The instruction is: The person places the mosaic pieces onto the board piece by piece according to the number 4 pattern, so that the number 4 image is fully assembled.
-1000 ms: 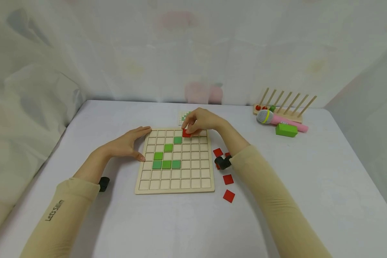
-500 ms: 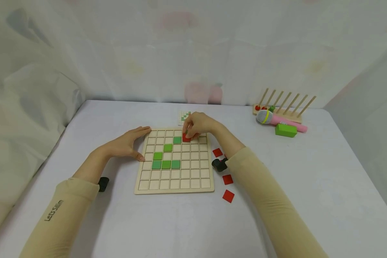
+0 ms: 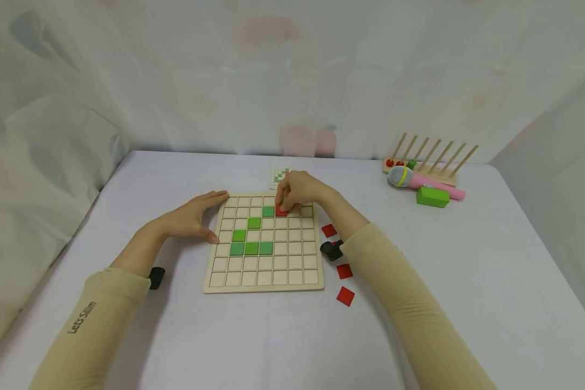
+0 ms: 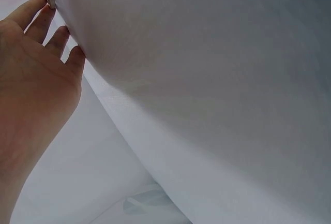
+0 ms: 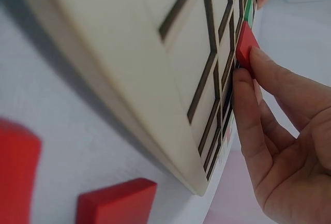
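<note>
A pale wooden grid board (image 3: 264,278) lies on the white table, with several green tiles (image 3: 251,248) set in its squares. My right hand (image 3: 303,188) pinches a red square tile (image 3: 280,212) between thumb and fingers, at a square in the second row from the far edge, just right of a green tile (image 3: 268,212). In the right wrist view the red tile (image 5: 246,47) looks slightly tilted against the board. My left hand (image 3: 187,219) rests along the board's left edge, thumb and fingers spread, touching its rim.
Several loose red tiles (image 3: 345,296) lie right of the board, partly behind the right wrist camera (image 3: 331,249). A small pattern card (image 3: 275,176) sits beyond the board. At the back right are a pegged wooden stand (image 3: 436,172), a pink microphone (image 3: 448,190) and a green block (image 3: 433,197).
My right hand has brought the red tile from the far row toward me, down to the second-row square beside the green tile. The left hand has stayed still.
</note>
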The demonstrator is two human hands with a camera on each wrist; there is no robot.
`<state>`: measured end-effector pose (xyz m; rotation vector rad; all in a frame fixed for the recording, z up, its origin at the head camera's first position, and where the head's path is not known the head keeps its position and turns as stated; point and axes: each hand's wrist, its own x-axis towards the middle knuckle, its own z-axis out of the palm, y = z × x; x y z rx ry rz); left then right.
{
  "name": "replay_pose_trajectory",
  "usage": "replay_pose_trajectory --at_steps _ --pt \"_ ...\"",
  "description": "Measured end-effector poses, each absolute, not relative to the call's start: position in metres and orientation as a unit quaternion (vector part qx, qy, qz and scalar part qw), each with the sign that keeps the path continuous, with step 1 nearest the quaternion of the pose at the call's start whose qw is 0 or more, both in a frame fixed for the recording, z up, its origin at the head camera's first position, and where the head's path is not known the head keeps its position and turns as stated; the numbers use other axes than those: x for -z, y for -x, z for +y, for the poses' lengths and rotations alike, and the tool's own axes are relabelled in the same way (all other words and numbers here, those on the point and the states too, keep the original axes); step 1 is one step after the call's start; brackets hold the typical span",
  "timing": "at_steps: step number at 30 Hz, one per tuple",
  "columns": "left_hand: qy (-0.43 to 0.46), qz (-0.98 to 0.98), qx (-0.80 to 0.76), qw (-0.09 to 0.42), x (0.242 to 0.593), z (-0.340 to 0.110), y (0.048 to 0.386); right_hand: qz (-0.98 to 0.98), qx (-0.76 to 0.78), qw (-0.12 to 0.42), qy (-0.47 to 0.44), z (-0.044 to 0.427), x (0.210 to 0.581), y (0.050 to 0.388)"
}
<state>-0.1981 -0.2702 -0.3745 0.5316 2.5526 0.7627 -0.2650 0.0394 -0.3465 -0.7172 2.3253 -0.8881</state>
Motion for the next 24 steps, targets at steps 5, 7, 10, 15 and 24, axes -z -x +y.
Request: replay_pose_trajectory --at_steps 5,7,10,15,24 --pt "-0.190 0.918 -0.277 0.210 0.3749 -0.2704 0.1987 0.867 0.326 0.263 0.269 0.0390 0.3467 0.2649" --pt "-0.190 0.918 -0.278 0.210 0.3750 -0.2705 0.1983 0.869 0.323 0.259 0.272 0.0390 0.3473 0.2648" --pt "-0.191 0.918 -0.277 0.210 0.3750 -0.2706 0.1978 0.873 0.312 0.250 0.279 0.0390 0.3488 0.2646" --pt "-0.187 0.920 -0.273 0.209 0.3744 -0.2700 0.1964 0.880 0.297 0.234 0.289 0.0383 0.3498 0.2647" --pt "-0.188 0.918 -0.276 0.213 0.3738 -0.2704 0.1971 0.883 0.287 0.232 0.290 0.0400 0.3453 0.2658"
